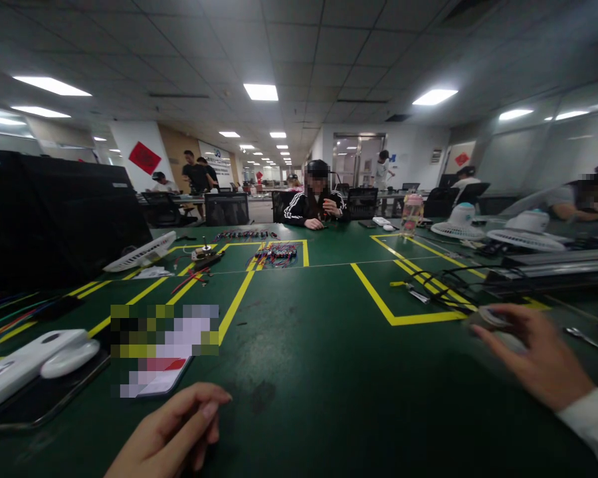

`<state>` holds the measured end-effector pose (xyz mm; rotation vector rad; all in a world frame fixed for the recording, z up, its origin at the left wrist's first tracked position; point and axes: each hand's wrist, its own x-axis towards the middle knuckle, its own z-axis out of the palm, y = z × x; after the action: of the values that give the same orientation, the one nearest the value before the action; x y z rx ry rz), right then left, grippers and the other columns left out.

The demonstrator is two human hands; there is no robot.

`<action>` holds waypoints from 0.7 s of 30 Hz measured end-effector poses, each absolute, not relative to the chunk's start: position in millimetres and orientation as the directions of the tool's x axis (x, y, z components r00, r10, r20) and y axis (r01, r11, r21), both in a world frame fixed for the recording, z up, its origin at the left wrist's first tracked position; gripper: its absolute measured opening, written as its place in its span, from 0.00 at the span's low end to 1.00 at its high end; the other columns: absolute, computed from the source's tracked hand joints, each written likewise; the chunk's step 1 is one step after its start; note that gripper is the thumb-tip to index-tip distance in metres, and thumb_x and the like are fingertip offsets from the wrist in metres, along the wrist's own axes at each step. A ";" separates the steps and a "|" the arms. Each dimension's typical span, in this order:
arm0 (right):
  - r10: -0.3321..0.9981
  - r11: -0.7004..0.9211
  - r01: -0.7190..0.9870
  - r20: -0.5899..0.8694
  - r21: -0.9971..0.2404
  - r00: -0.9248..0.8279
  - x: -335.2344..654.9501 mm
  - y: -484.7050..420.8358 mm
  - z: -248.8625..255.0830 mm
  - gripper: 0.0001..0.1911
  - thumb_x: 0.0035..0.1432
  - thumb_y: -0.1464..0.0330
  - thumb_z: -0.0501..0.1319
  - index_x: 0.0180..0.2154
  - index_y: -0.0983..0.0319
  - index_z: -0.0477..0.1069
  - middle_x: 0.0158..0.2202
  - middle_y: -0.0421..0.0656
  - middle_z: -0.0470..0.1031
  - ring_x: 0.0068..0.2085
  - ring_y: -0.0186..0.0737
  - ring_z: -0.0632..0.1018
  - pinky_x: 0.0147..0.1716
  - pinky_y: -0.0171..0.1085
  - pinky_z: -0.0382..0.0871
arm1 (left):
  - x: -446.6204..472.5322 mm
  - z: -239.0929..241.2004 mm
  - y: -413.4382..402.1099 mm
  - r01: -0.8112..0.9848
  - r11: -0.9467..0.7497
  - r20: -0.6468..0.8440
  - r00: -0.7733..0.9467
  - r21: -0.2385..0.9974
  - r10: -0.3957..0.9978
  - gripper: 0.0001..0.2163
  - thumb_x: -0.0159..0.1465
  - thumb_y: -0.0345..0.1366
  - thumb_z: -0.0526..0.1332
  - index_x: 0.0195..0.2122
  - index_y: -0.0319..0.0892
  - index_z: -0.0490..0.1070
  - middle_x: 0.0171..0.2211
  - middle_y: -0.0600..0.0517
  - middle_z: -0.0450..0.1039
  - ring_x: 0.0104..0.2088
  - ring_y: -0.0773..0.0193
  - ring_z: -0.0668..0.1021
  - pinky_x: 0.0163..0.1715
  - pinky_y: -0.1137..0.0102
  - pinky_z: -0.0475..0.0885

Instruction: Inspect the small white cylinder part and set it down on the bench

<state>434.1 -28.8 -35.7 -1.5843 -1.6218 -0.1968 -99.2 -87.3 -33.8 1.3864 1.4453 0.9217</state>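
My right hand [543,358] curves around a round, greyish, see-through thing [496,325] that looks like a roll of clear tape; it is blurred and partly covered by the fingers. This hand is over the right side of the green table [329,372], by black cables [441,289]. At the lower left, my left hand [179,431] is loosely closed, thumb against the curled fingers, with nothing visible in it. Just beyond it lies a phone [167,375] with a partly blurred screen.
Yellow tape lines [423,319] mark the table. A white device [34,362] and dark phone [54,392] lie left, below a black case [60,219]. Wired parts [279,253] lie ahead. Fan heads [461,222], a bottle [412,214] and metal rails [558,265] stand right. A person [316,202] sits opposite.
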 end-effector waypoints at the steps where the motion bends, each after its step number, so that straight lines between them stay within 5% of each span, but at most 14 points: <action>1: 0.743 0.297 0.861 0.667 -0.412 0.063 408.0 -26.2 -34.9 0.27 0.51 0.54 0.61 0.48 0.60 0.60 0.46 0.51 0.67 0.43 0.45 0.73 0.44 0.46 0.70 | -97.7 -33.1 -87.3 0.308 0.093 -0.106 0.023 0.947 0.994 0.13 0.60 0.50 0.58 0.39 0.49 0.71 0.22 0.58 0.73 0.21 0.65 0.72 0.18 0.74 0.62; 4: 0.767 0.501 0.768 0.617 -0.400 -0.179 325.9 -20.8 -33.2 0.21 0.55 0.60 0.59 0.49 0.59 0.59 0.47 0.47 0.66 0.45 0.40 0.72 0.46 0.43 0.70 | -95.1 -31.6 -88.0 0.279 0.095 -0.094 -0.018 0.956 0.995 0.14 0.58 0.50 0.59 0.38 0.48 0.72 0.21 0.58 0.72 0.20 0.65 0.71 0.17 0.75 0.61; 8: 0.783 0.620 0.529 0.497 -0.579 -0.374 242.5 -21.0 -27.6 0.18 0.55 0.68 0.58 0.47 0.60 0.59 0.45 0.45 0.66 0.44 0.36 0.70 0.45 0.39 0.68 | -96.1 -29.1 -90.1 0.281 0.099 -0.094 -0.033 0.954 0.995 0.12 0.58 0.49 0.59 0.37 0.48 0.72 0.20 0.58 0.72 0.19 0.64 0.72 0.17 0.74 0.62; 15: 0.831 0.531 0.394 0.368 -0.750 -0.417 213.8 -15.7 -26.2 0.26 0.47 0.69 0.65 0.48 0.60 0.58 0.42 0.43 0.67 0.41 0.35 0.71 0.43 0.38 0.67 | -85.5 -18.4 -89.9 0.417 0.057 -0.084 0.046 0.907 0.995 0.11 0.61 0.46 0.58 0.41 0.49 0.71 0.25 0.57 0.72 0.24 0.62 0.74 0.24 0.71 0.68; 21: 0.864 0.433 0.326 0.284 -0.841 -0.415 214.9 -9.6 -30.3 0.27 0.45 0.69 0.67 0.45 0.62 0.56 0.40 0.42 0.70 0.40 0.34 0.73 0.40 0.37 0.68 | -29.6 -12.2 -73.9 0.445 -0.202 0.117 0.211 0.873 0.970 0.09 0.63 0.36 0.58 0.44 0.47 0.69 0.29 0.55 0.71 0.29 0.62 0.74 0.29 0.69 0.70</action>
<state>214.9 -9.6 -30.3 -1.0031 -1.9463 0.9251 -29.6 -73.9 -12.2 1.7662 1.3237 0.9241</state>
